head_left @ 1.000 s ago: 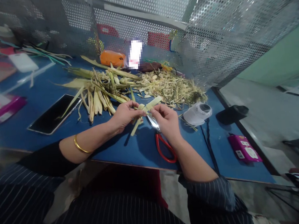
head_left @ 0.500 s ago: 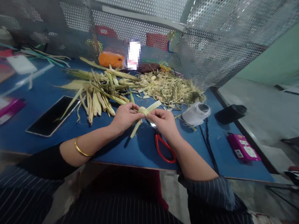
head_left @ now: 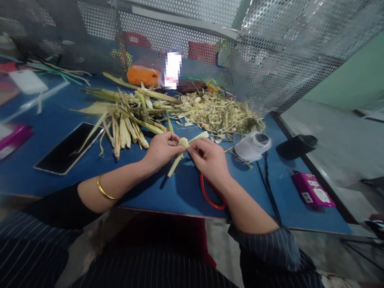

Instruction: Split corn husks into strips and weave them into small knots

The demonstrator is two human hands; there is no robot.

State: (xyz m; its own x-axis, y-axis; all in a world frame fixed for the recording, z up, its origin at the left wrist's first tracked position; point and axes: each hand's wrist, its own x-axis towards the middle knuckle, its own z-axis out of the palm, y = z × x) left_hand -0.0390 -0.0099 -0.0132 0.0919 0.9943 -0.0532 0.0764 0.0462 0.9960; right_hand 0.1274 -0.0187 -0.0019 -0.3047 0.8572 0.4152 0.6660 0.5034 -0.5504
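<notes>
Yellow-green husk (head_left: 184, 142) sits pinched between the closed fingertips of the left hand (head_left: 162, 152) at nine o'clock and the right hand (head_left: 210, 160) at four, neither nearer, its length slanting from seven to two.

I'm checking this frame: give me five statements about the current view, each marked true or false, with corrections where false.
1. The left hand and the right hand both pinch a pale folded strip. True.
2. The right forearm wears a bangle. False: the gold bangle is on the left forearm.
3. A red handle loop shows near the right hand. True.
4. The dark-screened device lies right of both hands. False: the dark-screened device lies to their left.
5. The white roll lies left of the purple packet. True.
</notes>
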